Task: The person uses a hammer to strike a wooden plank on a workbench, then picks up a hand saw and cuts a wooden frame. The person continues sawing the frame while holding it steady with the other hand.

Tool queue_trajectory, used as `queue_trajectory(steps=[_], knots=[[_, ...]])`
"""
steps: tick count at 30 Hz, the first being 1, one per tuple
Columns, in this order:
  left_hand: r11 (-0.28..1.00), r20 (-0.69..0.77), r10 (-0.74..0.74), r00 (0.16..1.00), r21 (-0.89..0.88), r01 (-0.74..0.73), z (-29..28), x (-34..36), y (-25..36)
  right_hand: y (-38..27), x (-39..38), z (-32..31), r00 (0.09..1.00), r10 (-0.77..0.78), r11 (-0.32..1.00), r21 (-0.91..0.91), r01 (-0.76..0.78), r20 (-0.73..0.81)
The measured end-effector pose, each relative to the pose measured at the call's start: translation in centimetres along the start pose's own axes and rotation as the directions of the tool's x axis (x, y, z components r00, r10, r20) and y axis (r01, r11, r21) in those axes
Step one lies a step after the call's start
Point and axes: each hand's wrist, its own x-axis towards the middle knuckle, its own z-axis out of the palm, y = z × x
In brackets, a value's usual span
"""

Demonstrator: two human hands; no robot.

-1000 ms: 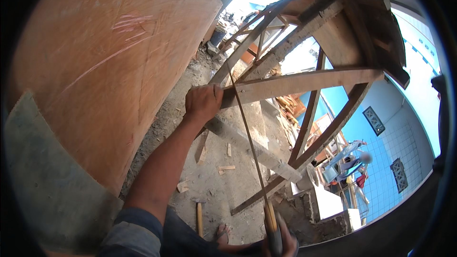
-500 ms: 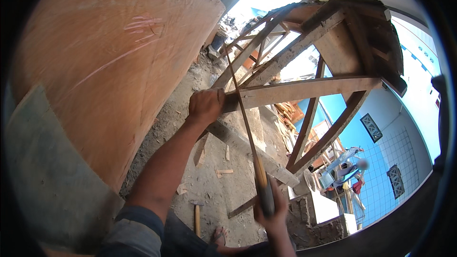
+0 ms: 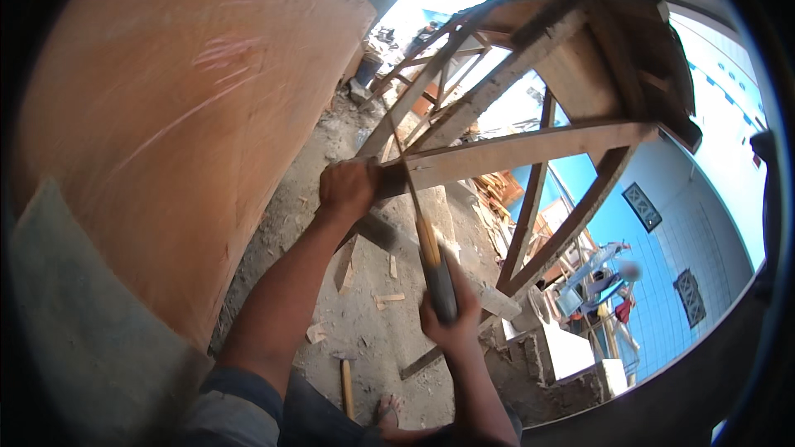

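Note:
A wooden board [image 3: 530, 151] runs from the timber bench frame toward me. My left hand [image 3: 348, 188] is closed over its dark near end. In my right hand [image 3: 451, 306] is the dark handle of a handsaw [image 3: 426, 240], fingers wrapped round it. The saw's narrow blade stands edge-on and crosses the board just right of my left hand. Whether its teeth have cut into the wood is too fine to tell. Beneath the board lies another length of timber [image 3: 489, 298], slanting down to the right.
A large orange-brown panel [image 3: 199, 116] leans at left, beside a grey sheet [image 3: 91, 323]. A hammer [image 3: 347, 389] lies on the dirt floor by my foot, near wood offcuts [image 3: 389, 300]. Rough blocks [image 3: 571, 364] stand at lower right. A person [image 3: 617, 285] is farther off near the blue wall.
My right hand has pushed the saw up and forward, so the handle is nearer the board. My left hand stays on the board's end. The whole view has shifted slightly.

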Motion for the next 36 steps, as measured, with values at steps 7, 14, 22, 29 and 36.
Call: queue_trajectory(steps=[7,14,22,29,36], knots=[[1.0,-0.089,-0.005,0.996,-0.023,0.003,0.6,-0.2,0.7,-7.5,-13.5,-8.7,0.983,0.124,0.978,-0.185,-0.097,0.139],[1.0,-0.126,0.026,0.992,0.019,-0.024,0.3,0.0,0.1,1.4,4.3,1.3,0.993,-0.119,0.993,0.005,0.119,0.021],[0.997,-0.128,0.009,0.992,-0.071,-0.019,0.7,-0.1,0.4,-8.2,-13.5,-8.6,0.992,0.114,0.985,-0.135,-0.106,0.046],[0.999,-0.101,0.011,0.995,-0.052,-0.016,0.5,0.1,0.0,-2.9,6.7,1.3,0.989,-0.148,0.988,0.036,0.148,-0.006],[0.999,-0.096,-0.001,0.995,-0.042,-0.003,0.5,0.0,0.3,-3.7,-6.5,-5.1,0.998,0.02,0.994,-0.111,-0.014,0.054]])
